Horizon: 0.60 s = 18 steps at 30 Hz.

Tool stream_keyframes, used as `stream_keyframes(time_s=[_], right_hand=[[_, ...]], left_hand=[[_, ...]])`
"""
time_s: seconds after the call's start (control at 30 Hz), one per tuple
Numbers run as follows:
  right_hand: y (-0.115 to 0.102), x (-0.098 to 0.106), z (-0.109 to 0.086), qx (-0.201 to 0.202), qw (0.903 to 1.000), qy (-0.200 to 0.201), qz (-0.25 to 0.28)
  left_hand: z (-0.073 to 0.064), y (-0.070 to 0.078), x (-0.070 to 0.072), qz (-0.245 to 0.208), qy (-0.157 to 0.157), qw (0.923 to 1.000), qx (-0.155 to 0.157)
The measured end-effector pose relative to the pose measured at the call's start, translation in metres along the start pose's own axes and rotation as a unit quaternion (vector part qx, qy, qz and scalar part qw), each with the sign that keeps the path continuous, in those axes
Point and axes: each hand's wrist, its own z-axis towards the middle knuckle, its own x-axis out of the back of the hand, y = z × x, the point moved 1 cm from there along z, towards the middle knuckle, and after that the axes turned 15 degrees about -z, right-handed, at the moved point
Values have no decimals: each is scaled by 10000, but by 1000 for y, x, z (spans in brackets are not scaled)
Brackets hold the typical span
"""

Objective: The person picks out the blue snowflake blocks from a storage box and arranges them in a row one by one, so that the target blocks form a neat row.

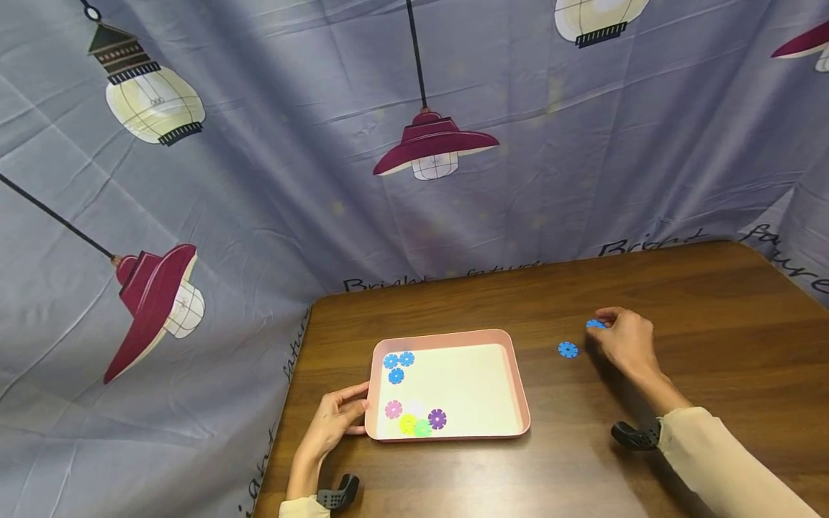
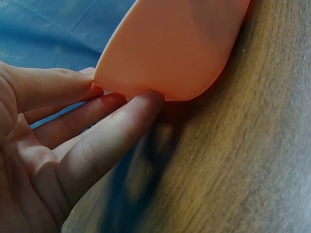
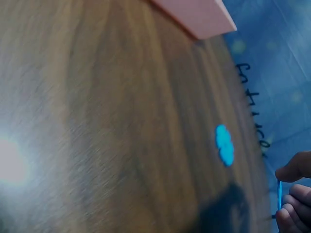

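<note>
Thumb and fingertips of my right hand (image 1: 624,339) pinch a blue notched plastic disc (image 1: 596,324); the right wrist view shows this disc (image 3: 279,195) edge-on between them. On the table to its left lies another blue notched disc (image 1: 568,350). My left hand (image 1: 333,421) touches the outer left wall of a shallow pink tray (image 1: 521,385), fingers fairly straight, fingertips (image 2: 150,99) against its lower edge. Inside, several blue discs (image 1: 396,375) sit at upper left. Along the lower left are a pink disc (image 1: 393,409), a yellow one (image 1: 408,424), a green one (image 1: 422,428) and a purple one (image 1: 437,419).
Everything stands on a brown wooden table (image 1: 570,453). A grey-blue curtain (image 1: 278,158) printed with lamps hangs behind and at the sides. Black bands (image 1: 637,436) circle both wrists.
</note>
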Motion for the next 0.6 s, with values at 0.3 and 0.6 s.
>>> stream_keyframes(time_s=[0.3, 0.6], right_hand=[[11, -6, -11, -65, 9998, -195, -61], [18, -14, -21, -180, 9987, -455, -134]], left_hand=[[-1, 1, 0, 24, 13, 10000, -21], [0, 0, 0, 119, -93, 9998, -100]])
